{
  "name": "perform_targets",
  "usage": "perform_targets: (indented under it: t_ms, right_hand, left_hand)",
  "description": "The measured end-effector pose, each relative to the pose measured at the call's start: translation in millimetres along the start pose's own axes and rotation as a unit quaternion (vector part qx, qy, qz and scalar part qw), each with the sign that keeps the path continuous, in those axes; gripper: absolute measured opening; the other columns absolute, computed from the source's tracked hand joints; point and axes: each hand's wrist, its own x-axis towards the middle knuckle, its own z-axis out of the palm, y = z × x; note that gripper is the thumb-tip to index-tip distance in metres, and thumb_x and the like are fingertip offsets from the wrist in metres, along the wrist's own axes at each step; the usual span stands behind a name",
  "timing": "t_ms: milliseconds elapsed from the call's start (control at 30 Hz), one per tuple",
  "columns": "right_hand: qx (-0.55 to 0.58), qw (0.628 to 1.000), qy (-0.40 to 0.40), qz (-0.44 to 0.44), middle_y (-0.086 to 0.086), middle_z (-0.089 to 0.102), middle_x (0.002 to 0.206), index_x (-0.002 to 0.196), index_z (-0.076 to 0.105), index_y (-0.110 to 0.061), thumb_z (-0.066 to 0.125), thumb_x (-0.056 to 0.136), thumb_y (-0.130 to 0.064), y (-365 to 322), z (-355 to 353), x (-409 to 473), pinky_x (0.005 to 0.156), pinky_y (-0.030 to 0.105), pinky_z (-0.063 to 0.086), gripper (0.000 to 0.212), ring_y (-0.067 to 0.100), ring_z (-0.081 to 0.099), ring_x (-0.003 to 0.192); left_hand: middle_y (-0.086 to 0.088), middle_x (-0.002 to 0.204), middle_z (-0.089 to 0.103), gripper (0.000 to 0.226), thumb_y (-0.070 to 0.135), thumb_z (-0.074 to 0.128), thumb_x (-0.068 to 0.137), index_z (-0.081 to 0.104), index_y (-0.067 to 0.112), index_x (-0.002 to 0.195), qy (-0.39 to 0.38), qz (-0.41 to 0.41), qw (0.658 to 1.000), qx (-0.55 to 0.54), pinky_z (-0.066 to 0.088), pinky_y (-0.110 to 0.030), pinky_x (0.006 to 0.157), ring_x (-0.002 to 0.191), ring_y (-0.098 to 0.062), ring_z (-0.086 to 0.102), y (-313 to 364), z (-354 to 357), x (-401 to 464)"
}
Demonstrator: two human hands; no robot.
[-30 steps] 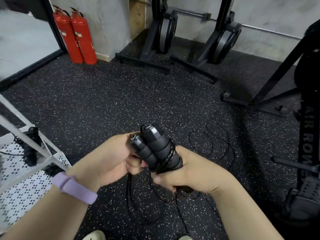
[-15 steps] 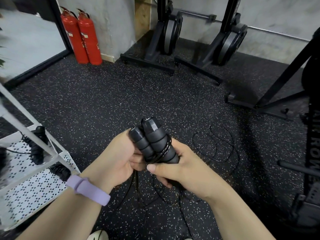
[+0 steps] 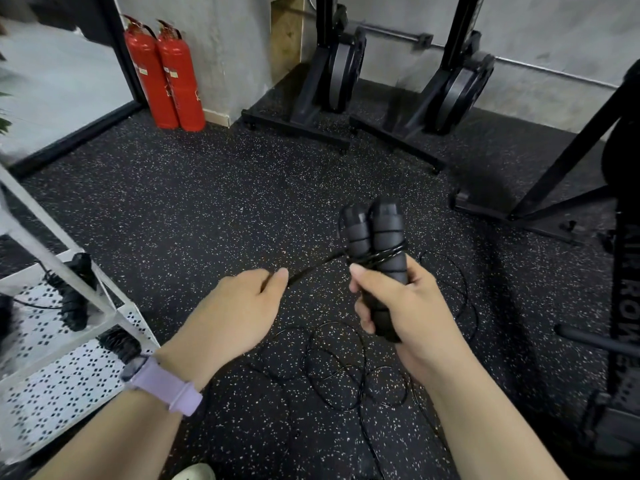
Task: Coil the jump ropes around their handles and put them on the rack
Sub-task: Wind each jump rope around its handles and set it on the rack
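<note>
While right hand (image 3: pixel 401 306) grips handles (image 3: pixel 375 237), left hand (image 3: pixel 235 306) pinches rope (image 3: pixel 311 266)

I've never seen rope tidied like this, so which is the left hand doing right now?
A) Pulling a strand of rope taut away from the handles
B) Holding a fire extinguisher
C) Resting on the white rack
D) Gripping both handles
A: the left hand pinches a rope strand stretched straight to the handles, which the right hand grips.
</note>
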Motion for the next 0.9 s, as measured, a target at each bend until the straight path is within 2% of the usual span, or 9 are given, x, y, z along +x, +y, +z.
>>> perform_targets:
  t_ms: [200, 300, 400, 467, 567, 633, 700, 800, 900]
  right_hand:
    - [-0.010, 0.992, 0.122, 0.012, 0.007, 0.066, 0.074, 0.094, 0.067, -0.015, 0.075, 0.092, -0.009, 1, -19, 8, 0.046, 0.027, 0.037, 0.010, 0.019, 0.049, 0.052]
    - [-0.116, 0.977, 0.179, -0.013, 0.006, 0.064, 0.073, 0.094, 0.068, -0.019, 0.075, 0.092, -0.012, 7, -28, 15, 0.049, 0.030, 0.037, 0.010, 0.021, 0.048, 0.057]
    - [-0.277, 0.940, 0.195, -0.030, -0.002, 0.069, 0.076, 0.096, 0.067, -0.022, 0.075, 0.091, -0.020, 14, -36, 22, 0.058, 0.032, 0.044, 0.010, 0.019, 0.054, 0.062]
    - [-0.397, 0.905, 0.153, -0.001, -0.004, 0.071, 0.084, 0.105, 0.066, -0.027, 0.073, 0.090, -0.024, 18, -36, 22, 0.065, 0.035, 0.053, 0.017, 0.019, 0.063, 0.070]
    - [-0.534, 0.840, 0.019, 0.091, -0.008, 0.073, 0.096, 0.118, 0.061, -0.047, 0.067, 0.088, -0.022, 18, -25, 16, 0.079, 0.039, 0.059, 0.039, 0.022, 0.070, 0.085]
    - [-0.605, 0.777, -0.102, 0.139, -0.011, 0.071, 0.096, 0.121, 0.061, -0.053, 0.062, 0.088, -0.018, 19, -10, 8, 0.073, 0.032, 0.056, 0.048, 0.019, 0.069, 0.086]
    - [-0.622, 0.739, -0.211, 0.151, -0.012, 0.068, 0.083, 0.108, 0.064, -0.049, 0.059, 0.088, -0.015, 22, 2, 1, 0.060, 0.026, 0.046, 0.040, 0.015, 0.066, 0.076]
    - [-0.556, 0.762, -0.304, 0.135, -0.009, 0.060, 0.067, 0.083, 0.062, -0.039, 0.068, 0.087, -0.013, 14, 5, -5, 0.048, 0.023, 0.037, 0.027, 0.014, 0.055, 0.060]
    - [-0.397, 0.829, -0.381, 0.096, -0.010, 0.060, 0.068, 0.084, 0.068, -0.036, 0.079, 0.087, -0.009, -3, 1, -10, 0.055, 0.018, 0.040, 0.030, 0.005, 0.050, 0.058]
  left_hand:
    - [0.002, 0.066, 0.068, 0.046, 0.063, 0.042, 0.099, 0.059, 0.026, 0.078, 0.045, 0.023, 0.997, 0.060, 0.053, -0.032, 0.061, 0.064, -0.016, 0.068, -1, -7, -7]
    - [0.007, 0.056, 0.056, 0.042, 0.059, 0.040, 0.101, 0.049, 0.027, 0.075, 0.140, 0.123, 0.964, 0.192, 0.046, -0.028, 0.050, 0.051, -0.008, 0.056, -2, -9, -9]
    - [0.011, 0.054, 0.047, 0.038, 0.057, 0.042, 0.100, 0.048, 0.030, 0.074, 0.190, 0.231, 0.930, 0.213, 0.040, -0.026, 0.044, 0.049, -0.004, 0.049, 3, -13, -14]
    - [0.013, 0.059, 0.045, 0.036, 0.055, 0.042, 0.101, 0.053, 0.032, 0.076, 0.193, 0.301, 0.913, 0.196, 0.039, -0.025, 0.043, 0.050, -0.002, 0.047, 4, -13, -17]
    - [0.013, 0.067, 0.048, 0.039, 0.054, 0.039, 0.105, 0.059, 0.032, 0.080, 0.181, 0.354, 0.899, 0.182, 0.044, -0.026, 0.045, 0.054, -0.003, 0.048, 4, -13, -17]
    - [0.014, 0.074, 0.051, 0.037, 0.057, 0.039, 0.103, 0.061, 0.033, 0.084, 0.160, 0.345, 0.910, 0.165, 0.046, -0.026, 0.051, 0.060, -0.004, 0.051, 5, -13, -15]
    - [0.014, 0.078, 0.053, 0.035, 0.060, 0.040, 0.099, 0.061, 0.035, 0.086, 0.128, 0.316, 0.930, 0.137, 0.041, -0.023, 0.057, 0.067, -0.004, 0.053, 5, -12, -12]
    - [0.016, 0.072, 0.056, 0.029, 0.057, 0.053, 0.095, 0.064, 0.034, 0.081, 0.055, 0.237, 0.970, 0.027, 0.033, -0.022, 0.059, 0.061, -0.003, 0.050, 3, -15, -7]
    - [0.011, 0.054, 0.041, 0.033, 0.051, 0.061, 0.095, 0.066, 0.024, 0.076, -0.051, 0.163, 0.981, -0.094, 0.030, -0.022, 0.053, 0.050, -0.007, 0.035, 2, -23, 0]
